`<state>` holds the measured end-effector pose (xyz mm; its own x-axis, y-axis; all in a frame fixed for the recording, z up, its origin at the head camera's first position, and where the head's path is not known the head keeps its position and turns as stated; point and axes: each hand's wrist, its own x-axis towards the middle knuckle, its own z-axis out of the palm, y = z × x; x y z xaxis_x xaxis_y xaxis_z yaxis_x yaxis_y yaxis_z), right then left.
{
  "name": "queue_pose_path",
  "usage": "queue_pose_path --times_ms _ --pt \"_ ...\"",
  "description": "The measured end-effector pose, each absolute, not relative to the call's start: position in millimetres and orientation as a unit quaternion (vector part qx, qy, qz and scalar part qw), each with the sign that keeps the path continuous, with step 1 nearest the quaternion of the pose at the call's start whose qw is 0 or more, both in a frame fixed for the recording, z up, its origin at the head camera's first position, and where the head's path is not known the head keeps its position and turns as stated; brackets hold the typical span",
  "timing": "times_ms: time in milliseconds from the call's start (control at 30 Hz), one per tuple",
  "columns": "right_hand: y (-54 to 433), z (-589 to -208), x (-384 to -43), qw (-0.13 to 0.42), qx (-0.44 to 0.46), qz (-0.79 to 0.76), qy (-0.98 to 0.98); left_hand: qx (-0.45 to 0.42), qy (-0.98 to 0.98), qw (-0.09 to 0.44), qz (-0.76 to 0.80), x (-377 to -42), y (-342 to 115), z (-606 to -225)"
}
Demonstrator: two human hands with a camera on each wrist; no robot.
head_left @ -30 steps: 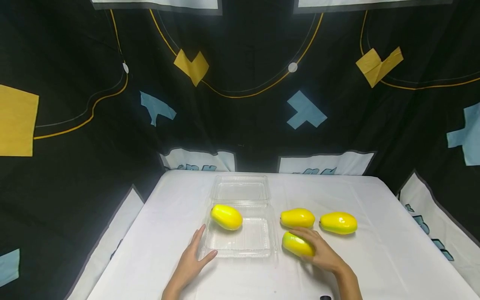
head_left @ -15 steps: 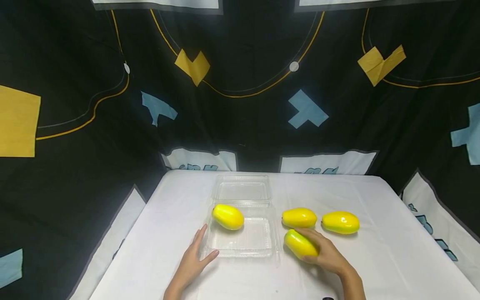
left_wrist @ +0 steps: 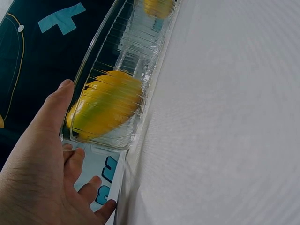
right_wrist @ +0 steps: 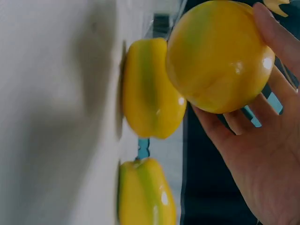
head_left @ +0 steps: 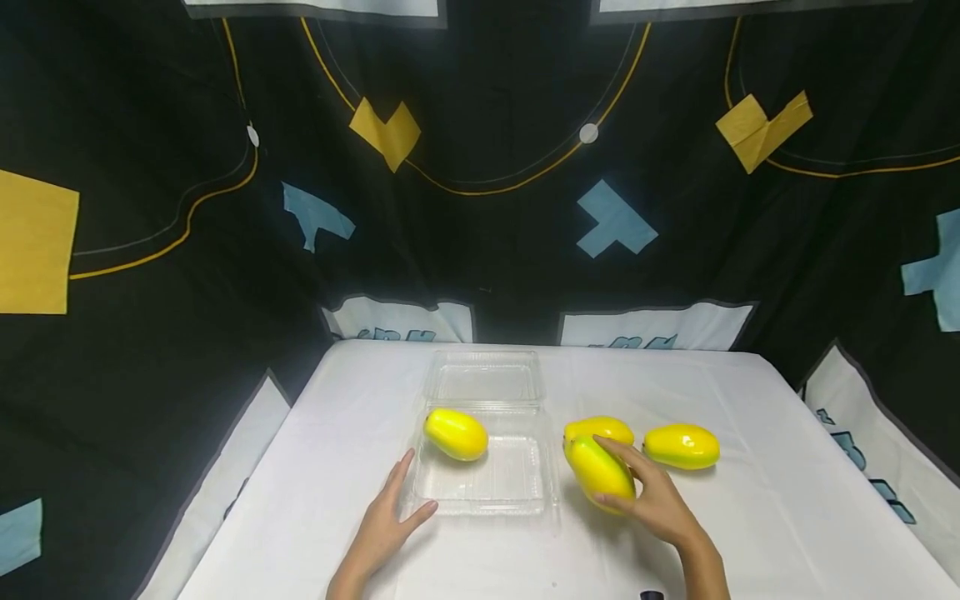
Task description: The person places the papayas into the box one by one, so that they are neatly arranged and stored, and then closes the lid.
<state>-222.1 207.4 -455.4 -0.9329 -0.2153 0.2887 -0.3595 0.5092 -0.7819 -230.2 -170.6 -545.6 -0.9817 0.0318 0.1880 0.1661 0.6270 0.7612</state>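
My right hand grips a yellow papaya with a greenish streak, thumb on one side and fingers on the other. In the right wrist view the held papaya is raised off the white table. My left hand rests at the near left corner of a clear plastic clamshell box, its fingers spread and fairly straight. Inside the box, on the left, lies another papaya; the left wrist view shows this papaya through the ribbed wall. The box's lid lies folded back, away from me.
Two more papayas lie to the right of the box: one papaya partly behind the held one, the other papaya farther right. A small dark object shows at the bottom edge. A black patterned cloth hangs behind the white table.
My right hand has lifted the nearest papaya from the table, and it now overlaps the papaya behind it. The left hand, the box and the other papayas stay in place.
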Motion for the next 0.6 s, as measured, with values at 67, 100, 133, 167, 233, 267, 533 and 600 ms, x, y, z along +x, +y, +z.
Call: queue_pose_path --times_ms 67,100,133,167,233,267,533,600 --pt "202.4 -450.0 -223.2 0.085 0.177 0.476 -0.857 -0.056 -0.897 0.079 -0.431 -229.5 -170.5 -544.7" --pt "200.0 -448.9 -224.9 0.09 0.182 0.482 -0.852 -0.057 -0.897 0.079 -0.432 -229.4 -170.5 -544.6" --pt "197.4 -449.3 -227.5 0.096 0.186 0.486 -0.848 -0.057 -0.897 0.08 -0.431 -229.3 -170.7 -544.8" --pt "194.7 -450.5 -230.7 0.102 0.192 0.49 -0.844 -0.056 -0.898 0.081 -0.429 -229.3 -171.0 -545.0" --pt "188.9 -453.9 -238.1 0.122 0.199 0.486 -0.842 -0.057 -0.899 0.083 -0.427 -229.0 -171.4 -545.3" --pt "185.6 -455.5 -241.8 0.132 0.203 0.483 -0.841 -0.058 -0.899 0.085 -0.425 -229.2 -171.6 -545.7" --pt "146.6 -452.9 -258.3 0.167 0.232 0.467 -0.837 -0.056 -0.898 0.087 -0.427 -229.5 -171.0 -545.7" --pt "135.4 -451.0 -260.9 0.16 0.246 0.474 -0.83 -0.055 -0.898 0.085 -0.429 -230.0 -170.7 -545.5"
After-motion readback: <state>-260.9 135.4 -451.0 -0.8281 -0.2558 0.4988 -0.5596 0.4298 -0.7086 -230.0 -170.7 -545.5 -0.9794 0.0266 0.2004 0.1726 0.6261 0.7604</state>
